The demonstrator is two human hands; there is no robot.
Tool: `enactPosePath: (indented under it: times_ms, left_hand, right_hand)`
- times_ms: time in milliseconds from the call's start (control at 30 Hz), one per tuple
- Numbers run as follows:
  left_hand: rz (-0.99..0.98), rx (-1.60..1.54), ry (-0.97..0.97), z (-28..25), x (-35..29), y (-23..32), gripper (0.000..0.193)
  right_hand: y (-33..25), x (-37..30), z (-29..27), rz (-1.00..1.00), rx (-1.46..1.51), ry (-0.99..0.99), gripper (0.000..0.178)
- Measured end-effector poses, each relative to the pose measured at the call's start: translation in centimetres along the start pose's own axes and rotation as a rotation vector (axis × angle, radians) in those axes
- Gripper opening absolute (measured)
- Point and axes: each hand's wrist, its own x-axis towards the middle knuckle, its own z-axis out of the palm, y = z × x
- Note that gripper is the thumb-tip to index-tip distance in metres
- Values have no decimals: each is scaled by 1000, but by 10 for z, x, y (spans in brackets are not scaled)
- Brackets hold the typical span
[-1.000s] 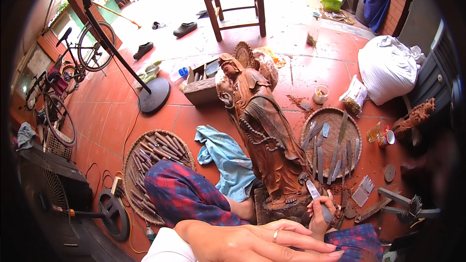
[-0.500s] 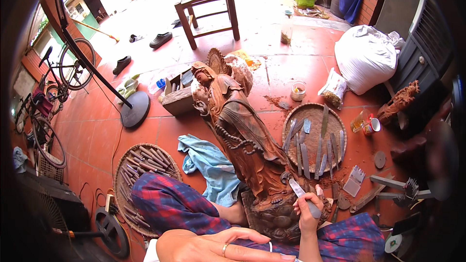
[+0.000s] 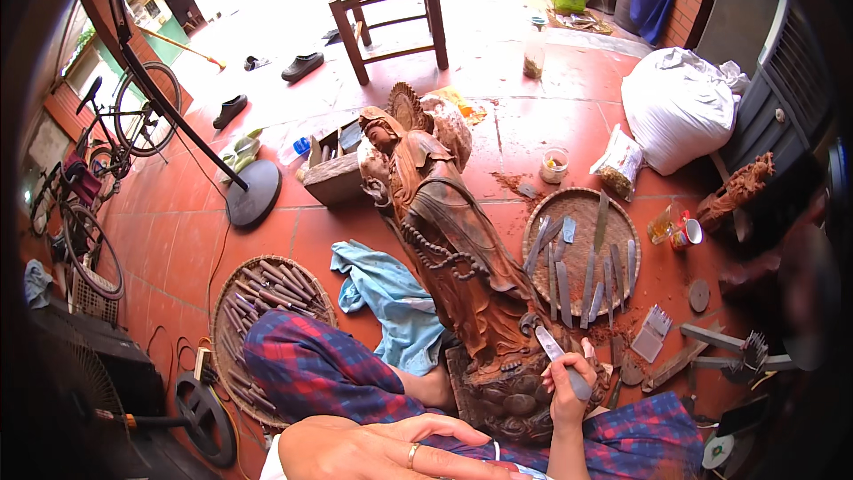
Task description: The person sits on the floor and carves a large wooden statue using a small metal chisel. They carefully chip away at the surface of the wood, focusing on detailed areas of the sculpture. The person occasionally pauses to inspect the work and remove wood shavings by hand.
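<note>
A carved wooden statue (image 3: 458, 240) of a robed figure with a bead string leans back between my legs, its base toward me. My right hand (image 3: 569, 391) is closed round a flat pale-bladed carving tool (image 3: 549, 344) with a grey grip, its blade end at the lower right side of the statue. Low in front of me, my left hand (image 3: 382, 449), with a ring, has its fingers stretched out. The lower edge cuts it off, and something white shows by its fingers.
A woven tray (image 3: 577, 289) of flat blades lies right of the statue, and a basket (image 3: 311, 268) of wooden-handled tools lies left. Around them are a blue cloth (image 3: 391, 302), wooden box (image 3: 333, 178), cup (image 3: 687, 233), white sack (image 3: 680, 111) and round stand base (image 3: 253, 196).
The whole view has shifted slightly, so things sit a little further right. The right hand still holds the tool near the statue's lower right side; the left hand looks unchanged.
</note>
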Motion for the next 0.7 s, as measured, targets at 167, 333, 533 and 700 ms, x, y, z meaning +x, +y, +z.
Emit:
enactPosePath:
  times_ms: [167, 333, 533, 700]
  left_hand:
    - [10, -78, 38, 0, 4, -8, 43]
    - [-22, -35, 40, 7, 5, -4, 45]
    - [148, -60, 70, 13, 2, -30, 44]
    - [295, -123, 101, 19, 0, -45, 46]
  right_hand:
    - [-1, 1, -1, -14, -15, 18, 12]
    - [1, 0, 1, -14, 5, -4, 12]
    - [-2, 0, 2, -47, 4, 34, 13]
    - [0, 0, 4, -51, 21, 28, 13]
